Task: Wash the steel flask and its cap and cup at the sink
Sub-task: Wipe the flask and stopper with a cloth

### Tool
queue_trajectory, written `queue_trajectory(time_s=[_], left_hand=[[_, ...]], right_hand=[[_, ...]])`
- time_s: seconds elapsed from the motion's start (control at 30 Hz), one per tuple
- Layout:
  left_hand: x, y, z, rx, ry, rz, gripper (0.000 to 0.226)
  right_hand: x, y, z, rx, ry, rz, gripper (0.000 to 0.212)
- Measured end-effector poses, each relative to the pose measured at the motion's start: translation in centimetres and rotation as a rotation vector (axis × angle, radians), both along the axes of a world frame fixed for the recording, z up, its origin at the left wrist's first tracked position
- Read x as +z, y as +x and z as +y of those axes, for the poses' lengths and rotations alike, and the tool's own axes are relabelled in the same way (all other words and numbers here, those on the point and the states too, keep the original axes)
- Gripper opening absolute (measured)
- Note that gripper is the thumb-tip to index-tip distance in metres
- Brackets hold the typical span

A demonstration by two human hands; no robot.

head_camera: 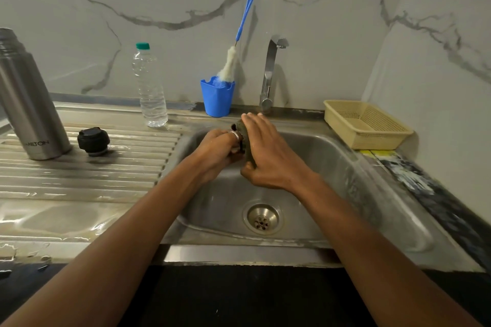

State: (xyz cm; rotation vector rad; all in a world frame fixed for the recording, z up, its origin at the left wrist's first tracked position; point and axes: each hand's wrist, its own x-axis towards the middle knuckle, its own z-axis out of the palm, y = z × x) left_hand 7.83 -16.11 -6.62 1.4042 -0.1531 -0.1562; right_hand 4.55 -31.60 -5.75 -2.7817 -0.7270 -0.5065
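The blue plastic holder [217, 98] stands on the sink's back ledge, just left of the tap [269, 71]. In it sits a bottle brush [230, 65] with white bristles, its blue handle leaning against the marbled wall. Left of that stands a clear plastic bottle [150, 87] with a green cap, upright; how much water it holds I cannot tell. A cream perforated basket [372, 135] rests on the worktop [414, 180] at the right of the sink [332, 167].

The steel flask [29, 103] stands upright and uncapped on the ribbed drainboard [106, 175] at far left. The word on its lower side reads roughly "MILTON", the first letter unclear. Its black cap [93, 141] sits just beside it on the drainboard, apart from the flask.

Over the basin, both hands meet. The left hand [219, 151] has its fingers curled round a small metal piece [236, 136], mostly hidden. Only a silvery glint shows, and I cannot tell whether it is the cup. The right hand [268, 154] grasps a dark green scrub pad [250, 159] between fingers and thumb, pressed against what the left hand holds. Below them lies the round drain strainer [261, 219]
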Motion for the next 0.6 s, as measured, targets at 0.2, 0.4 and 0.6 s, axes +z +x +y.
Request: queue_trajectory(time_s=[0.2,0.4,0.6], left_hand=[[-0.3,-0.1,-0.2,0.070,-0.016,0.073,0.019],[0.4,-0.5,-0.1,-0.062,0.165,-0.124,0.030],[0.9,-1.6,0.4,-0.180,0.399,-0.328,0.050]], right_hand=[[-0.5,0.8,-0.1,0.007,0.004,-0.096,0.108],[-0.8,1.6,-0.5,-0.039,0.064,-0.235,0.083],[0.6,1.1,-1.1,-0.088,0.413,0.329,0.057]])
